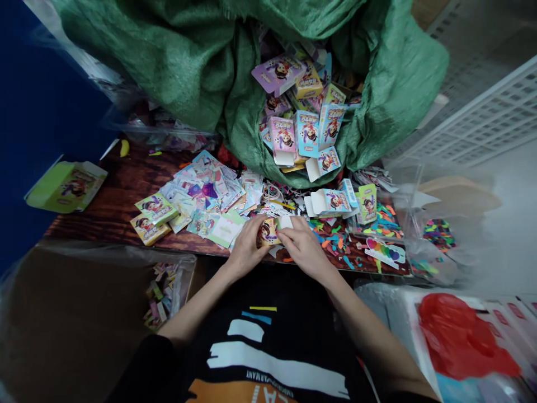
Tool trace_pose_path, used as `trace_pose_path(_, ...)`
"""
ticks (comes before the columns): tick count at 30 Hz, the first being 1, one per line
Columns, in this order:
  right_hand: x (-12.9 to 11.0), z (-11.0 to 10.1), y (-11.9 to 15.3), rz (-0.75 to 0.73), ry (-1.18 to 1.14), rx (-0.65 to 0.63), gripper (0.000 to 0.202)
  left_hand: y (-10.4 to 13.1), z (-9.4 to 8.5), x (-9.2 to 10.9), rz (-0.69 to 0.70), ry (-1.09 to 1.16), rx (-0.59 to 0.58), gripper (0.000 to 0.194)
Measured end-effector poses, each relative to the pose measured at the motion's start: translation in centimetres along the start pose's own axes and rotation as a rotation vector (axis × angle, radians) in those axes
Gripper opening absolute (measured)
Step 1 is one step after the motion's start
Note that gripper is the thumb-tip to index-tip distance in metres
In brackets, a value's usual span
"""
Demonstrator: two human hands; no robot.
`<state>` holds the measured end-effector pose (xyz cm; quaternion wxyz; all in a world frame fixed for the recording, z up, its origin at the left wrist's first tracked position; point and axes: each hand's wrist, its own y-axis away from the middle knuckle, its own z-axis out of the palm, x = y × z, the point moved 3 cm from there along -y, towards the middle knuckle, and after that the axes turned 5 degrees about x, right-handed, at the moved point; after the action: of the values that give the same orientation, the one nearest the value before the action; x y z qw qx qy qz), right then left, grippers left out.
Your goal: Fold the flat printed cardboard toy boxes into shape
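A small yellow printed card box (267,233) is between my two hands at the table's front edge. My left hand (248,244) is closed round its left side. My right hand (302,244) pinches the other end, where a white flap (285,222) stands up. To the left lie a green box (157,208) and a yellow box (150,228), beside a heap of printed cards (210,193). Right of my hands are a blue box (331,201) with its flap raised and a green box (367,204), near scattered colourful small pieces (335,243).
A green woven sack (188,84) full of small boxes gapes behind the table. A larger green box (67,186) lies at the far left. Below left stands a carton (193,277) holding several small boxes. A red plastic bag (457,336) lies at the lower right.
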<state>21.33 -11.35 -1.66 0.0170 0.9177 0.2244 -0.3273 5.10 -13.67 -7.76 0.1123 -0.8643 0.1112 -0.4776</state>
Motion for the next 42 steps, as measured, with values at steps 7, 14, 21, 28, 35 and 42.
trace_pose_path(7,0.1,-1.1,0.3,-0.007,-0.15,0.183,0.017,0.0,-0.1,0.5,-0.07,0.0,-0.007,0.063)
trace_pose_path(14,-0.6,-0.5,0.4,-0.052,-0.07,0.073,0.026,-0.3,-0.1,0.3,-0.068,-0.003,-0.014,0.059)
trace_pose_path(21,2.7,-1.5,-1.1,0.077,0.003,0.307,0.025,0.1,-1.3,-1.3,-0.239,0.053,0.051,0.067)
trace_pose_path(28,3.8,2.2,-6.0,0.327,0.558,0.016,0.033,-0.2,-2.0,-1.3,-0.307,0.156,0.074,0.068)
trace_pose_path(35,3.3,0.9,-7.2,0.239,0.554,-0.023,0.028,-0.4,-3.7,-1.8,-0.347,0.23,0.07,0.062)
trace_pose_path(42,3.7,0.3,-5.9,0.254,0.521,-0.044,0.028,-0.3,-3.1,-1.6,-0.417,0.329,0.078,0.063)
